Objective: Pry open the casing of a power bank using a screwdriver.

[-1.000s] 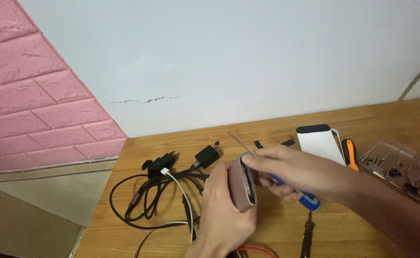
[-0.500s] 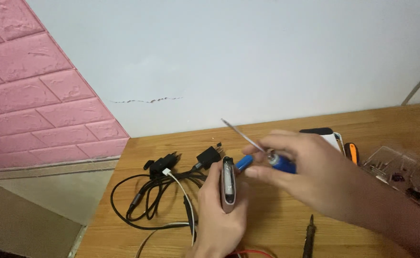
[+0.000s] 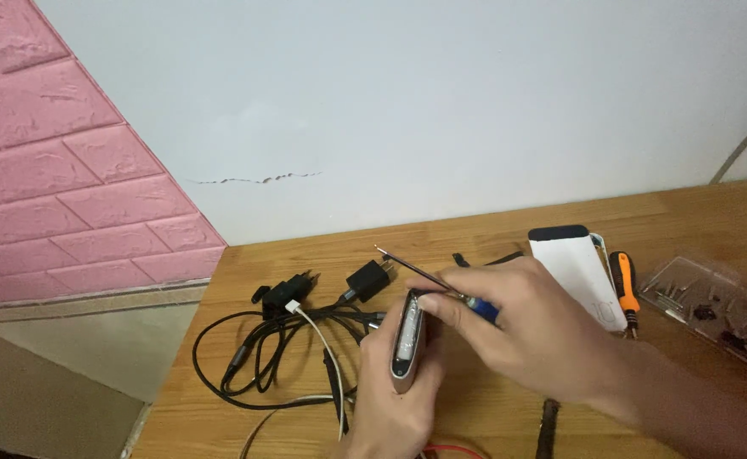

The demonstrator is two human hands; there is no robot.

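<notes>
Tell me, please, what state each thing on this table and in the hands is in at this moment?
Silver device: held on edge in the left hand.
Blue-handled screwdriver: gripped by the right hand, tip pointing up-left, clear of the table.
Black cables: tangled, lying loose.
Black charger plug: unplugged, flat on the wooden table.
White slab: lying flat.
Orange screwdriver: lying unused.
Clear bit case: lying on the table; open or shut unclear.
</notes>
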